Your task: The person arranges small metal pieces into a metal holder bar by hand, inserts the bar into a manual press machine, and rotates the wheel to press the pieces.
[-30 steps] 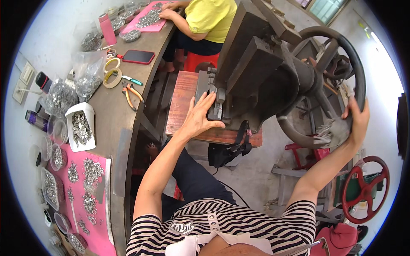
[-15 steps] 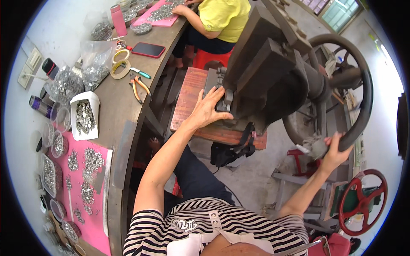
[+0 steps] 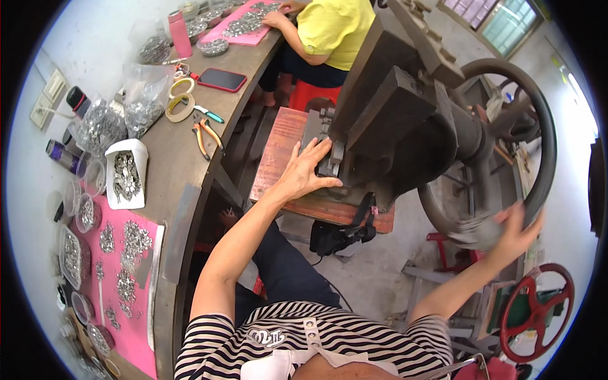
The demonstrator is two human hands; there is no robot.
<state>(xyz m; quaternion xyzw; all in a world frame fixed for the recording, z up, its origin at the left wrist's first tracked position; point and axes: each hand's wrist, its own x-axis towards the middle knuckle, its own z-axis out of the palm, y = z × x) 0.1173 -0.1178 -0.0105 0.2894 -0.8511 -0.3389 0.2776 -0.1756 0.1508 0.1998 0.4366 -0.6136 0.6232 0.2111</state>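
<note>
The press [image 3: 405, 120] in front of you is a dark, heavy block of metal standing on a reddish wooden board [image 3: 282, 158], with a large dark handwheel [image 3: 538, 126] on its right side. Your left hand [image 3: 307, 172] lies open, fingers spread, on the small metal die [image 3: 329, 166] at the foot of the press. Your right hand [image 3: 516, 231] is at the lower rim of the handwheel; it is blurred, so you cannot tell from this view whether it grips the rim.

A black strap [image 3: 364, 215] hangs off the board's near edge. To your left runs the tabletop [image 3: 174, 164], carrying pliers [image 3: 206, 136], tape rolls [image 3: 180, 104], a red phone [image 3: 221, 79], a white tray [image 3: 126, 174] of small metal parts and a pink mat [image 3: 136, 316] strewn with more. Beyond the press, a person in yellow [image 3: 335, 28] works at the tabletop. A red wheel [image 3: 538, 310] stands low on your right.
</note>
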